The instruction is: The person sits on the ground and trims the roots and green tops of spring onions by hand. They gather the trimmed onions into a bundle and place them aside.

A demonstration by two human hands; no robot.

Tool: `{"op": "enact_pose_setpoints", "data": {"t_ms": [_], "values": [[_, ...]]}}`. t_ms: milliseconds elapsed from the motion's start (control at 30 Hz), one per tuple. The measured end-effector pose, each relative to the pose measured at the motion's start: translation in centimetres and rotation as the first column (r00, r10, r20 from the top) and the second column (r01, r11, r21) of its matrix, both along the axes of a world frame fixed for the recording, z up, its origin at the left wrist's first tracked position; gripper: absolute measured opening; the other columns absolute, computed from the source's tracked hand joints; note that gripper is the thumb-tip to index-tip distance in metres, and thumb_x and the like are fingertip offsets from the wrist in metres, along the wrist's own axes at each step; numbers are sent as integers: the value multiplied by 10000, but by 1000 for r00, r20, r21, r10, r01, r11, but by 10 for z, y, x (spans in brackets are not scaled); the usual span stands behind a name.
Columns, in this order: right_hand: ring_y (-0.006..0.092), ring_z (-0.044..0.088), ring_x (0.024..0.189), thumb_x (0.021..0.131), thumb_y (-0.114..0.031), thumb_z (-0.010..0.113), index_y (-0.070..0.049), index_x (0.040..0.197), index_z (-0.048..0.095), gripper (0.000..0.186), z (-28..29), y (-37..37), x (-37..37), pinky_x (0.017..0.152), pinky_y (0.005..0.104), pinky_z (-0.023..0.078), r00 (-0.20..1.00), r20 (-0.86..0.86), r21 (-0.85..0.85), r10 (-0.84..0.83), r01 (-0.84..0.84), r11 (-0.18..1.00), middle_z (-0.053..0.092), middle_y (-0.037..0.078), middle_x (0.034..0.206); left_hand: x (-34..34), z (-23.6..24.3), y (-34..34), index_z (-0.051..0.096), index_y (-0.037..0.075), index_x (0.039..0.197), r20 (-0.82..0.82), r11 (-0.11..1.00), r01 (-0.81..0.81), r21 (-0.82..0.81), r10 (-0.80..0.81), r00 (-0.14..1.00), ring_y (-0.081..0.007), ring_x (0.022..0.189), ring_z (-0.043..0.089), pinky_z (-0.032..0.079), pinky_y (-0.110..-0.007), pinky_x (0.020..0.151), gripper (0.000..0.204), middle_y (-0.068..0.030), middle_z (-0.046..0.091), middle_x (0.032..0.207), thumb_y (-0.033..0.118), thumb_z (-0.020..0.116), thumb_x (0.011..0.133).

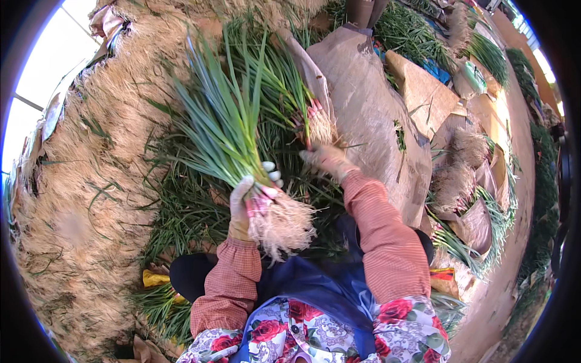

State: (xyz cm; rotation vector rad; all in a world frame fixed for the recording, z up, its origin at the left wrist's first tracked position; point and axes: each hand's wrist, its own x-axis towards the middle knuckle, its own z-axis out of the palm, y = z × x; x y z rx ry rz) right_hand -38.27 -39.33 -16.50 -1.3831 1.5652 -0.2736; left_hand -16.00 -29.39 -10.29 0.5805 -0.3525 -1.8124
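Note:
My gloved left hand [243, 202] is wrapped round a thick bunch of scallions [233, 142], just above its pinkish-white bases. The long green leaves point up and away, and a pale tangle of roots [281, 224] hangs toward my lap. Farther right, my gloved right hand [330, 160] reaches to a second heap of scallions [290, 100]. Its fingers look closed at the reddish lower end of one stalk, though some of the grip is hidden and slightly blurred. That heap's roots [322, 128] lie just beyond the hand.
Loose green leaves [187, 206] cover the ground before me. Pale dry roots or straw [85, 230] spread across the left. A brown sheet [369, 109] lies to the right, with more scallion bundles [466, 230] beyond it. Near my left knee is a yellow wrapper [156, 278].

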Motion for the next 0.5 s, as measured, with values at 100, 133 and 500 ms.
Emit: {"op": "enact_pose_setpoints", "data": {"t_ms": [100, 133, 500], "values": [[352, 658, 905, 901, -403, 562, -86, 1113, 600, 383, 9, 15, 37, 782, 446, 507, 972, -151, -231, 181, -213, 949, 675, 196, 919, 10, -37, -13, 495, -115, 1260, -113, 996, 82, -39, -85, 990, -338, 1221, 533, 384, -451, 1098, 510, -248, 592, 1215, 235, 562, 896], [347, 657, 900, 890, -361, 580, -104, 1096, 605, 330, 10, 26, 49, 796, 440, 509, 916, -306, -281, 261, -349, 894, 677, 182, 908, 15, -48, -15, 503, -119, 1249, -215, 990, 137, -23, -138, 967, -330, 1197, 547, 385, -440, 1098, 499, -242, 600, 1196, 230, 564, 897], [411, 634, 841, 893, -464, 516, -32, 1034, 601, 462, 38, 12, 66, 779, 457, 492, 985, -41, -260, 165, -170, 951, 662, 219, 891, 17, -59, -9, 574, -133, 1103, 165, 979, 200, 40, -204, 965, -225, 628, 670, 577, -300, 606, 423, -282, 677, 890, 232, 596, 888]]}}
